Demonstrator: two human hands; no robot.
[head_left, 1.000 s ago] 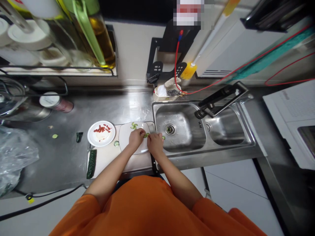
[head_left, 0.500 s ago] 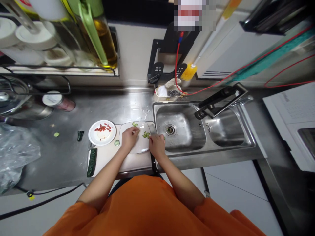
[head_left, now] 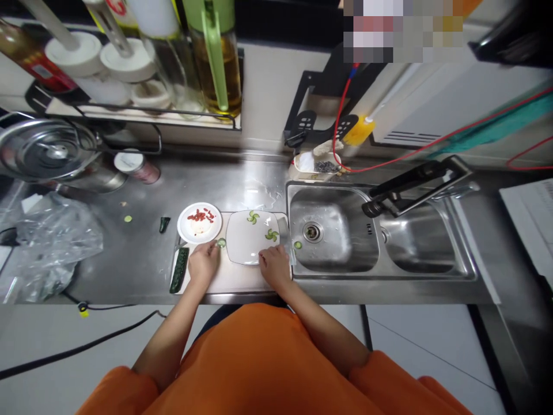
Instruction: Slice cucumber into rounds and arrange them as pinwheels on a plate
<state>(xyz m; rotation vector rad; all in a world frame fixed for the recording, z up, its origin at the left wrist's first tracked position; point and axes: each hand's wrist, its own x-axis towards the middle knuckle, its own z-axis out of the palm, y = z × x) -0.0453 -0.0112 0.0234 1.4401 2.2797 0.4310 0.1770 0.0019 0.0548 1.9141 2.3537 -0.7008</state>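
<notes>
My left hand (head_left: 204, 266) is closed, its fingertips at the left edge of a cucumber slice (head_left: 222, 243) on the cutting board (head_left: 242, 278). My right hand (head_left: 275, 268) curls its fingers over the lower right corner of a white square plate (head_left: 250, 248); what lies under them is hidden. Two fans of thin cucumber pieces lie on that plate, the upper fan (head_left: 253, 217) and the right fan (head_left: 272, 235). Left of it, a round white plate (head_left: 184, 222) bears small red pieces (head_left: 201, 215). A length of cucumber (head_left: 179, 271) lies at the board's left side.
A cucumber end (head_left: 164, 224) and a small green slice (head_left: 128, 219) lie on the steel counter. Another slice (head_left: 298, 245) is beside the double sink (head_left: 332, 230). Further left are a plastic bag (head_left: 64, 242), a jar (head_left: 137, 166) and a lidded pot (head_left: 49, 151).
My left hand has moved off the square plate, left and down to the slice between the plates. My right hand has shifted slightly inward over the plate's corner. The camera view has turned left.
</notes>
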